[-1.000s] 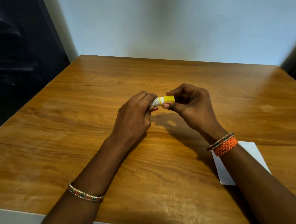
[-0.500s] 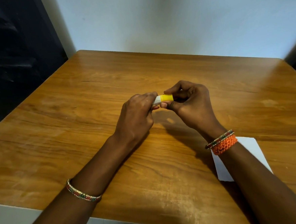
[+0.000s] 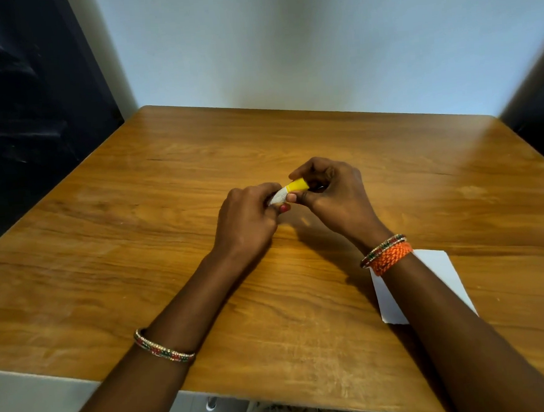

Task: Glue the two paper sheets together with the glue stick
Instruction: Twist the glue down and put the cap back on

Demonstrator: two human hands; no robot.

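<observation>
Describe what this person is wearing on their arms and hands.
Both forearms are bare, with no sleeves in view. The left forearm carries a thin beaded bangle in red, green and gold. The right wrist has a similar beaded bangle beside a braided orange thread band. A thumbnail on the left hand is painted red. No rings are visible.

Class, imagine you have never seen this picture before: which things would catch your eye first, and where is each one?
First, the yellow-and-white glue stick at the middle of the wooden table, gripped at its white end by the left hand and at its yellow end by the right hand. Next, the bright orange bracelet on the right wrist. Under that forearm, near the table's right front, lies white paper, partly hidden.
</observation>
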